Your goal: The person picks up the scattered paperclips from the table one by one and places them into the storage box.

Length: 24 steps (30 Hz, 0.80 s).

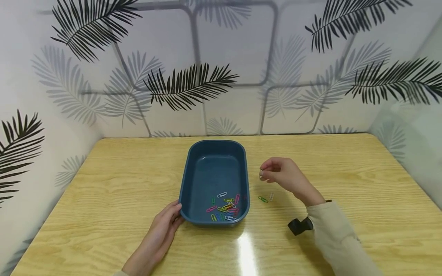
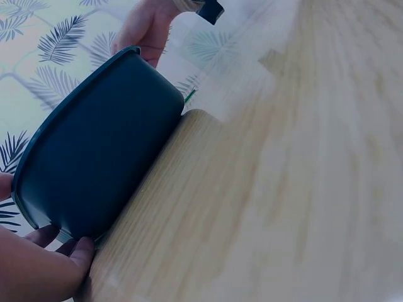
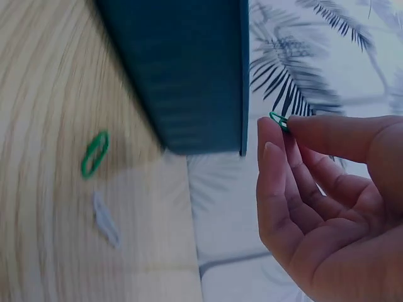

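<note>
A dark blue rectangular tray [image 1: 214, 168] stands on the table with several colored paper clips [image 1: 226, 207] in its near end. My left hand [image 1: 162, 230] holds the tray's near left corner, thumb at the rim and fingers low on the outside, as the left wrist view shows. Right of the tray and above the table, my right hand [image 1: 284, 176] pinches a green paper clip [image 3: 279, 119] between thumb and fingertips. Below it, a green paper clip [image 1: 263, 199] and a white paper clip [image 1: 271, 196] lie on the table, close together.
The wooden table [image 1: 131, 165] meets a wall [image 1: 235, 111] with a leaf pattern behind it. A black wrist device [image 1: 300, 226] sits at the right cuff. A light reflection shines on the table in front of the tray.
</note>
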{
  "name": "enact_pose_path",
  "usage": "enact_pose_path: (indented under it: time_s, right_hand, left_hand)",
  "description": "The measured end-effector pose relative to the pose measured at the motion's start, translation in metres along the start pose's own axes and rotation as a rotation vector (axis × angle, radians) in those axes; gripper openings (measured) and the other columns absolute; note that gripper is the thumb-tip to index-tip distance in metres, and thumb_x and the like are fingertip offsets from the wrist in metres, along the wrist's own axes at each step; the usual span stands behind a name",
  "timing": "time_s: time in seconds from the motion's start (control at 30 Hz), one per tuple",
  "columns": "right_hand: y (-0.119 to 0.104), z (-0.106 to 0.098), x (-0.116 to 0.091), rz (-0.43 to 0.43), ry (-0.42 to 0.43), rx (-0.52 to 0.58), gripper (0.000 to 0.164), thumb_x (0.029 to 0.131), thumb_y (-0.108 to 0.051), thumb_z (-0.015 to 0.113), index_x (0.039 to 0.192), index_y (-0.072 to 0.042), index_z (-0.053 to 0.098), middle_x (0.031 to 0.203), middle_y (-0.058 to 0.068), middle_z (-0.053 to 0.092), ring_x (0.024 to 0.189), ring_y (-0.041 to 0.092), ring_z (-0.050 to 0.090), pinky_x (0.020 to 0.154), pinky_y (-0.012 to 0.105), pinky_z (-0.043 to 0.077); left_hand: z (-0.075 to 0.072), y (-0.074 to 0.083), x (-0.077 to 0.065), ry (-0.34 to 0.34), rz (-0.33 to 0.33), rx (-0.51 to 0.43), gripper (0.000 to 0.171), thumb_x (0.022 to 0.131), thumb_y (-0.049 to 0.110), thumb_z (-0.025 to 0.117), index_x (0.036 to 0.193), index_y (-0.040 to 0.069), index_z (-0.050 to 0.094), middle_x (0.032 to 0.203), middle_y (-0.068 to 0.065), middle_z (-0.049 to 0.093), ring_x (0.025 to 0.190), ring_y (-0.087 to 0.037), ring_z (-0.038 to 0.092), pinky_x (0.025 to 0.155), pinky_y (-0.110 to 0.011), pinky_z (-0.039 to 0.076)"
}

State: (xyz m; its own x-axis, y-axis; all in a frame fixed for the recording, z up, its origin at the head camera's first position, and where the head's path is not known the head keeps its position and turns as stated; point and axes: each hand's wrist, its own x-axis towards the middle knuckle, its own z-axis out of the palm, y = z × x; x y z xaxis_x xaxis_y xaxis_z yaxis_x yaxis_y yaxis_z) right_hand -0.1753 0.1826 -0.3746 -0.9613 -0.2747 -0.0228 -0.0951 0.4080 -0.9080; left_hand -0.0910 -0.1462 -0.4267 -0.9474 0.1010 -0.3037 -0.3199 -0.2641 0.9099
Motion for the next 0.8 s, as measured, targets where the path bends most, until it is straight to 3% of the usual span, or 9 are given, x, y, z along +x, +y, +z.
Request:
enact_pose_path:
  time_s: [0.43, 0.67, 0.8]
  right_hand:
    - [-0.029, 0.039, -0.018, -0.021, -0.052, 0.08, 0.01, 0.091, -0.003, 0.066, 0.096, 0.006, 0.064, 0.082, 0.01, 0.066, 0.081, 0.032, 0.068, 0.07, 0.046, 0.058]
    - [-0.035, 0.05, -0.023, -0.036, -0.1, 0.083, 0.01, 0.09, -0.004, 0.066, 0.096, 0.004, 0.065, 0.084, 0.011, 0.067, 0.081, 0.03, 0.068, 0.066, 0.034, 0.059]
    - [-0.036, 0.051, -0.024, -0.035, -0.109, 0.085, 0.009, 0.09, -0.005, 0.066, 0.095, 0.003, 0.065, 0.086, 0.015, 0.067, 0.081, 0.032, 0.068, 0.066, 0.033, 0.058]
  left_hand:
    - [0.001, -0.001, -0.001, -0.006, 0.003, -0.006, 0.05, 0.101, 0.022, 0.047, 0.139, -0.009, 0.039, 0.139, -0.02, 0.042, 0.12, -0.018, 0.047, 0.1, -0.026, 0.041]
    - [0.002, -0.001, -0.002, -0.009, 0.007, 0.003, 0.051, 0.101, 0.025, 0.048, 0.139, -0.009, 0.039, 0.139, -0.019, 0.043, 0.12, -0.018, 0.047, 0.1, -0.026, 0.041]
    - [0.002, -0.001, -0.001, -0.001, 0.005, -0.01, 0.049, 0.101, 0.022, 0.047, 0.138, -0.009, 0.04, 0.138, -0.019, 0.044, 0.119, -0.018, 0.048, 0.1, -0.026, 0.041]
